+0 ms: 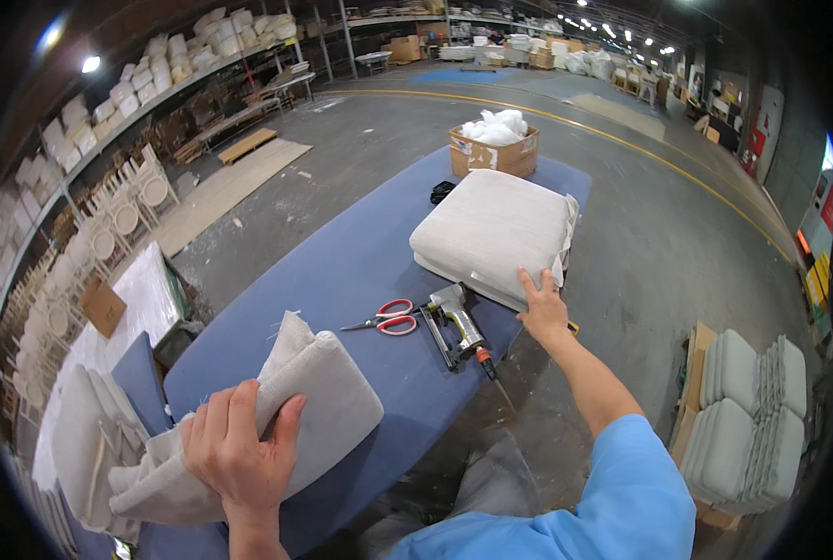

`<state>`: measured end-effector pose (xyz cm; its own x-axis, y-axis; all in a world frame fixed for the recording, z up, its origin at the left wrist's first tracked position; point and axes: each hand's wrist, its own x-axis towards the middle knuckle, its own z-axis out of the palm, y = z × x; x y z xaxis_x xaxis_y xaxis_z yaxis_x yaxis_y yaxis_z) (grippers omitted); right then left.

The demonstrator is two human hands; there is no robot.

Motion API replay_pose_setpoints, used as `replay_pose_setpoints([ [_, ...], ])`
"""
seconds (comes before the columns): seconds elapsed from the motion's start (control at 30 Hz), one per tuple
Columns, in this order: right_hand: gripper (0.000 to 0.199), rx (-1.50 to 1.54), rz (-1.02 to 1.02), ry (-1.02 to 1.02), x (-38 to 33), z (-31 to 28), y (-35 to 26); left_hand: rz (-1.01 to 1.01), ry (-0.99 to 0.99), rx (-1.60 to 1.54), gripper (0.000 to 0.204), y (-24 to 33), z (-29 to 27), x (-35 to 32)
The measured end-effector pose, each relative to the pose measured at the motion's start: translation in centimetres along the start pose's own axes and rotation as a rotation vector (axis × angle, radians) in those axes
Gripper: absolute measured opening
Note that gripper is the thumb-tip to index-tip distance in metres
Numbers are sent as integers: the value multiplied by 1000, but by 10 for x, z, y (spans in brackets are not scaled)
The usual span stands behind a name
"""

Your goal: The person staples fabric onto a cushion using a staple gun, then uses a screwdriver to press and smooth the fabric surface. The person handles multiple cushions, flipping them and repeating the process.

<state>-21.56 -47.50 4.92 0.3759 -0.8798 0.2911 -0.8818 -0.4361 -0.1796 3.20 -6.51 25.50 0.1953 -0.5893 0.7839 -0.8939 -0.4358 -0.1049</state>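
Observation:
My left hand (pixel 237 446) is closed round the raised fabric edge of a light grey upholstered seat pad (pixel 337 397), which tilts up at the near end of the blue padded table (pixel 281 280). Loose threads stick out at its top edge. My right hand (pixel 543 310) is open, its fingertips touching the near right edge of a stack of pale fabric-covered pads (pixel 493 229). Between my hands lie a staple gun (pixel 456 323) with an air hose and a pair of scissors (pixel 390 318) with red and white handles.
A cardboard box (pixel 493 157) of white stuffing stands at the table's far end, near a small black item (pixel 442 192). More pads (pixel 90 434) lie at the near left. Stacked grey pads (pixel 748 420) stand right of the table. Chair frames (pixel 122 219) line the left.

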Motion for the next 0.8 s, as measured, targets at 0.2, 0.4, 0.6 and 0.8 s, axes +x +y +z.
replay_pose_setpoints([
  [0.2, 75, -62, -220, 29, 48, -10, 18, 15, -12, 36, 52, -7, 9, 6],
  [0.4, 61, -11, -283, 209, 180, -135, 16, -59, -93, 40, 47, -13, 21, 17],
  [0.6, 53, 66, -37, 117, 243, -224, 26, -25, -67, 9, 46, -25, 29, 19],
  [0.8, 56, 69, -73, 128, 267, -223, 22, 9, -87, 38, 41, -45, 47, 14],
])
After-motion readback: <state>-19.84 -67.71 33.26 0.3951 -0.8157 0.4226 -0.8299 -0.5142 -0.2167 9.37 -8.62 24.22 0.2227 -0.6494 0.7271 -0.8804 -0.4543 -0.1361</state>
